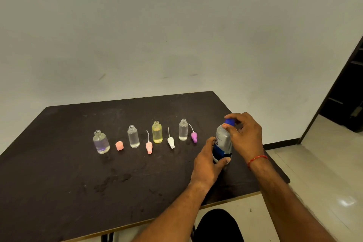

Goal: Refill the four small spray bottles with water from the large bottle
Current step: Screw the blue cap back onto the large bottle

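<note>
At the table's right edge, the left hand is gripping the large bottle's base while the right hand is pinching its blue cap.

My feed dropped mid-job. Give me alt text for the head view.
The left hand grips the large bottle on the table while the right hand pinches its blue cap. Four open small bottles stand in a row, a loose top beside each.

Large bottle right of four small bottles.
</note>
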